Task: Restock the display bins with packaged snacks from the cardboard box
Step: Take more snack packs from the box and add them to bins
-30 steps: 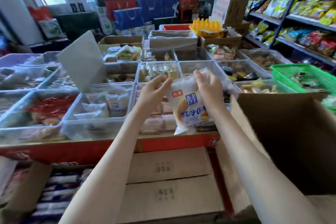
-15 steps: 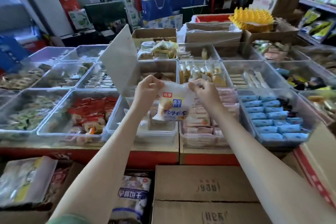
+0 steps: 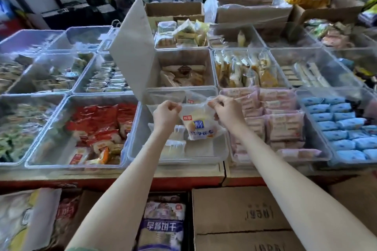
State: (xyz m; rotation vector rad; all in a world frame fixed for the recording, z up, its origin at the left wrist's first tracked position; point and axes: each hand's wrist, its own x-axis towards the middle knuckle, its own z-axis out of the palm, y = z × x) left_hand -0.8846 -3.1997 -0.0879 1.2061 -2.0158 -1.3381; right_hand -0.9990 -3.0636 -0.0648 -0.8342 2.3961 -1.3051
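A white bread packet (image 3: 199,122) with blue lettering hangs upright by its two top corners. My left hand (image 3: 166,113) pinches the left corner and my right hand (image 3: 226,111) pinches the right one. The packet hangs inside a clear plastic bin (image 3: 212,154) in the front row, which holds a few similar pale packets. That bin's grey lid (image 3: 132,49) stands raised at its left. A closed cardboard box (image 3: 240,216) lies on the floor below my right arm.
Clear bins surround it: red packets (image 3: 102,122) to the left, pink packets (image 3: 279,116) to the right, blue packets (image 3: 342,126) farther right. A purple bag (image 3: 163,224) and other sacks lie on the floor in front of the red counter edge (image 3: 114,181).
Both hands have carried the bread packet forward and down from chest height into the front bin. The view has swung left and down, away from the shelves and open carton.
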